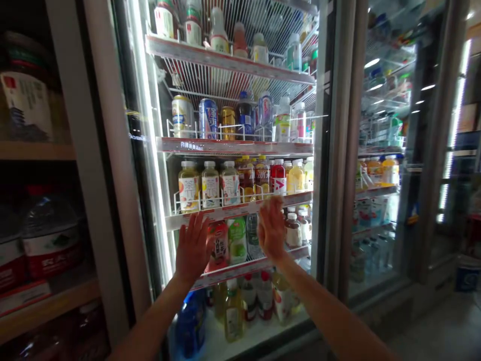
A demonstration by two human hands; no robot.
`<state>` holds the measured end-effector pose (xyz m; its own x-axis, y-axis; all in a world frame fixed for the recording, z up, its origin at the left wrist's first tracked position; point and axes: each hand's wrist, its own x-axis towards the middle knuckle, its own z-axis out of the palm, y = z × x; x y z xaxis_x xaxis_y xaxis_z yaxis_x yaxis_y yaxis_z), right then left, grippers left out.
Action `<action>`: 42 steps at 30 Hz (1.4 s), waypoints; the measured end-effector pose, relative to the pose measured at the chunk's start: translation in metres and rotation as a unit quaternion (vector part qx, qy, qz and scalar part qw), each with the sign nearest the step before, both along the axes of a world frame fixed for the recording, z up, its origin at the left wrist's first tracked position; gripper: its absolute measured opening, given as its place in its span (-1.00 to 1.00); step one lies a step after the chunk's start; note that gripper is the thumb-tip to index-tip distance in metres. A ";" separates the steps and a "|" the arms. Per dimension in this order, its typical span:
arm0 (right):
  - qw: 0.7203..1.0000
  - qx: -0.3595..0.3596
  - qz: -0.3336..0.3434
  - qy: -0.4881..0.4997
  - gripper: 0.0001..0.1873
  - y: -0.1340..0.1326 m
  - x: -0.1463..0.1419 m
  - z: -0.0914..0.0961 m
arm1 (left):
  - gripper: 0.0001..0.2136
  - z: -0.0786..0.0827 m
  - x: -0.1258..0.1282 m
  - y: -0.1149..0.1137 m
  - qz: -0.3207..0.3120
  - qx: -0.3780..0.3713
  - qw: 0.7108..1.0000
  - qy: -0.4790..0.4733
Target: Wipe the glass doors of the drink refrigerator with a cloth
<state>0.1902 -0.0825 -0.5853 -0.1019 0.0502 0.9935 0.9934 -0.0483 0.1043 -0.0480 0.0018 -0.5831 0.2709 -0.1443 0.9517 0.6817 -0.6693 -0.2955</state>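
My left hand (192,248) is raised before a lit drinks cooler, fingers spread, holding nothing. It is nearest to a red-labelled bottle (218,245) and the shelf edge above it. My right hand (272,230), a little blurred, is held up with its fingers stretched and nothing in them. Behind it stand a clear bottle (253,235) and white-capped brown bottles (293,230). A green-labelled bottle (237,240) shows between the hands. Tea bottles with white labels (210,185) line the shelf above. I cannot tell whether either hand touches anything.
Cans (208,119) and bottles fill the upper shelves. A yellowish bottle (233,313) and a large blue container (191,323) stand at the bottom. A metal door frame (341,150) borders the cooler on the right, and wooden shelves (37,150) with big bottles are at left.
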 end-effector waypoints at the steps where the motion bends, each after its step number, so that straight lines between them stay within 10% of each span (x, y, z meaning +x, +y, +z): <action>1: 0.997 -0.044 0.017 -0.065 -0.38 0.001 -0.008 -0.004 | -0.36 -0.001 -0.001 0.000 0.000 -0.001 1.000 0.005; 4: 0.990 -0.069 0.037 -0.119 -0.41 -0.002 -0.006 -0.011 | -0.37 -0.006 -0.005 -0.002 -0.001 -0.003 1.000 0.025; 9: 0.992 0.081 -0.010 0.091 -0.37 -0.006 0.015 -0.008 | -0.38 -0.014 -0.006 -0.004 -0.004 -0.014 1.000 0.017; 14: 0.986 -0.108 0.031 -0.123 -0.38 -0.005 -0.008 -0.028 | -0.37 -0.016 -0.006 -0.002 -0.003 -0.017 1.000 0.020; 20: 0.992 0.066 -0.034 0.100 -0.36 -0.013 0.030 -0.038 | -0.37 -0.021 -0.005 -0.008 -0.007 -0.031 0.999 0.020; 26: 0.994 -0.093 0.014 -0.050 -0.41 -0.019 0.030 -0.061 | -0.37 -0.027 -0.005 -0.009 -0.017 -0.050 0.998 0.016; 32: 0.988 0.078 -0.042 0.125 -0.39 -0.022 0.074 -0.052 | -0.35 -0.038 -0.003 -0.010 -0.002 -0.048 0.999 0.016; 38: 0.998 -0.056 0.016 0.020 -0.43 -0.026 0.059 -0.066 | -0.35 -0.048 -0.003 -0.012 -0.005 -0.055 0.998 0.025; 42: 0.990 0.040 0.007 0.132 -0.40 -0.030 0.065 -0.057 | -0.34 -0.051 -0.003 -0.016 -0.011 -0.063 0.998 0.021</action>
<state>0.2554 -0.1121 -0.6419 0.1610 -0.0296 0.9865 0.9863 -0.0313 -0.1619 -0.0514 -0.0138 -0.6343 0.3084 -0.0297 0.9508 0.6554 -0.7178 -0.2350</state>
